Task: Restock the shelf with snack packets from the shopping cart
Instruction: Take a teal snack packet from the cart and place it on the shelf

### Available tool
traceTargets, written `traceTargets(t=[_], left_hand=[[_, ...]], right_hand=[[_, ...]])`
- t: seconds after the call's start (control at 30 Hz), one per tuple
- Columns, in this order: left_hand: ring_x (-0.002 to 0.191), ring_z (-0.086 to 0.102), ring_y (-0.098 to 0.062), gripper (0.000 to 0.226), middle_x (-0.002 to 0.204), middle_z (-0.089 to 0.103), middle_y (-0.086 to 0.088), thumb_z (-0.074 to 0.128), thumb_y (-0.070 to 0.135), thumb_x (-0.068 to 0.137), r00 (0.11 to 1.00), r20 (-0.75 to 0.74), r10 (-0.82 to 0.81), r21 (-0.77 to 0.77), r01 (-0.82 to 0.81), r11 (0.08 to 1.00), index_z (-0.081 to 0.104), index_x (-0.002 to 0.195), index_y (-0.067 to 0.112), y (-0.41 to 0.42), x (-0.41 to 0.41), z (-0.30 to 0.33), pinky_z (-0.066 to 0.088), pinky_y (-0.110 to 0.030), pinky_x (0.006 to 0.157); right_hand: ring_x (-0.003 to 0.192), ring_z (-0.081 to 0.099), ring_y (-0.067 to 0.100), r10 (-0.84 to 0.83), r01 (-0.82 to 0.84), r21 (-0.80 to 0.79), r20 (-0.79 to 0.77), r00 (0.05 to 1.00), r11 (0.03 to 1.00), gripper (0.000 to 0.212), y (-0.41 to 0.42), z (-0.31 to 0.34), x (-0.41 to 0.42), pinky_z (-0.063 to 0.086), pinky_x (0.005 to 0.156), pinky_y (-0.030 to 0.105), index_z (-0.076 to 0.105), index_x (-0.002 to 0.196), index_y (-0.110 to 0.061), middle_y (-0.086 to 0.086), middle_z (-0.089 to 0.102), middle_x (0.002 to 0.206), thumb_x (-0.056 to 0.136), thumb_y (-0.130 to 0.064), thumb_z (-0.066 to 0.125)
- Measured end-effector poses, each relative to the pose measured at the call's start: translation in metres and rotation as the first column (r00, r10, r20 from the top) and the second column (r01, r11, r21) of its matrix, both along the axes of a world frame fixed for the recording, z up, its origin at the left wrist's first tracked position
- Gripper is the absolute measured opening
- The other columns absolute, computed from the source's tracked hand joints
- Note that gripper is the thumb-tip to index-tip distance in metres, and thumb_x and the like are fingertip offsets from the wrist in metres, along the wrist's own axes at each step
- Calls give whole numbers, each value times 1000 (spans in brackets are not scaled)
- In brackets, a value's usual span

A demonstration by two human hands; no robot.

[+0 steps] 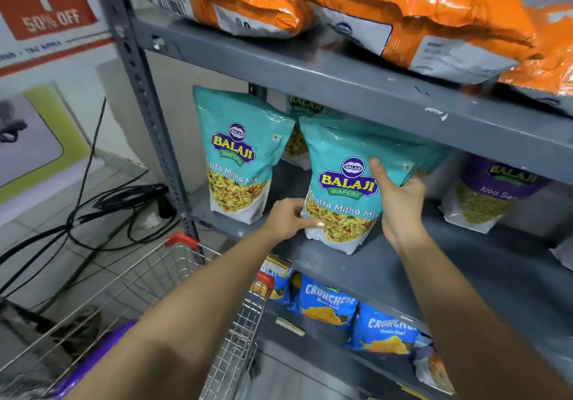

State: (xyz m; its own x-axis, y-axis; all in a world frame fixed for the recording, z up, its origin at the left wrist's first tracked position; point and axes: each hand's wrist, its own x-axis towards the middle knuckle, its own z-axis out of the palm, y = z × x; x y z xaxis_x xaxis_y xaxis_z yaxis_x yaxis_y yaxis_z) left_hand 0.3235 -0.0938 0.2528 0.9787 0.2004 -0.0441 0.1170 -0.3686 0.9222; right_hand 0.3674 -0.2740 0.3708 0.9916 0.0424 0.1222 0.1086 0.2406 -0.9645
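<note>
A teal Khatta Mitha Mix snack packet [344,182] is being held upright on the grey metal middle shelf [465,263] by both hands.

The packet's lower left corner is being pinched by the left hand [286,218], thumb on the front; its right edge is being gripped by the right hand [400,198], thumb laid across the printed face and fingers wrapped behind. The packet's long axis is being kept near vertical, leaning slightly, top towards the shelf above, base resting on the shelf, label facing outward. A second identical teal packet [238,154] is standing just beside it to the left, and a purple Aloo Sev packet [490,195] to the right. Orange packets [418,12] are lying flat on the shelf above, blue Crunchex packets [328,300] below. The wire shopping cart with red corner caps [130,291] is standing at lower left, against the rack.
</note>
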Motion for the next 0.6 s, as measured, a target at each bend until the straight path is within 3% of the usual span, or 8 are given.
traceTargets(t=[0.13, 0.23, 0.37, 0.47, 0.53, 0.6], left_hand=[[91, 70, -13, 34, 106, 77, -12, 84, 18, 72, 999, 7, 33, -21, -33, 999, 75, 102, 4, -5, 2, -15, 56, -28, 84], [99, 72, -22, 37, 107, 76, -12, 85, 13, 71, 995, 14, 99, -70, -98, 993, 73, 105, 4, -7, 2, -21, 58, -36, 90], [110, 68, -26, 52, 123, 70, -13, 81, 3, 74, 986, -3, 169, -74, -169, 983, 65, 123, 3, -3, -12, -25, 53, -44, 100], [105, 68, -25, 49, 127, 67, -10, 74, 2, 82, 977, -19, 212, -2, -212, 977, 61, 129, 5, 1, -45, -25, 52, -30, 97], [94, 68, -16, 37, 118, 70, -10, 68, 0, 86, 971, 24, 239, 26, -239, 971, 66, 122, 5, 7, -79, -30, 52, -19, 88], [85, 68, -7, 27, 106, 74, -8, 64, -2, 87, 956, 49, 291, 55, -293, 954, 72, 111, 6, 18, -118, -41, 54, -15, 84]], right_hand=[[78, 73, 5, -28, 28, 18, -19, 999, 999, 18, -5, -22, 8, 56, 67, 21, 66, 102, -10, -10, 76, 86, 85, -8, 71], [82, 72, 3, -45, 44, -42, -17, 999, 998, 22, -7, -30, 10, 55, 70, 20, 67, 105, -11, -8, 74, 94, 83, -12, 73], [90, 70, 0, -156, 155, -88, -5, 988, 984, 54, -5, -41, 1, 58, 81, 24, 56, 122, -3, -5, 70, 105, 76, -15, 81], [96, 58, 9, -359, 362, -113, 51, 932, 925, 72, -3, -52, -17, 53, 89, 30, 43, 127, -11, 2, 57, 113, 70, -24, 86], [86, 48, 15, -477, 492, -160, 126, 870, 856, 67, 2, -62, -37, 45, 78, 24, 42, 118, -21, 4, 49, 106, 68, -32, 86], [79, 42, 19, -464, 501, -143, 230, 856, 854, 57, 14, -76, -62, 41, 73, 19, 44, 109, -20, 4, 46, 96, 71, -30, 84]])
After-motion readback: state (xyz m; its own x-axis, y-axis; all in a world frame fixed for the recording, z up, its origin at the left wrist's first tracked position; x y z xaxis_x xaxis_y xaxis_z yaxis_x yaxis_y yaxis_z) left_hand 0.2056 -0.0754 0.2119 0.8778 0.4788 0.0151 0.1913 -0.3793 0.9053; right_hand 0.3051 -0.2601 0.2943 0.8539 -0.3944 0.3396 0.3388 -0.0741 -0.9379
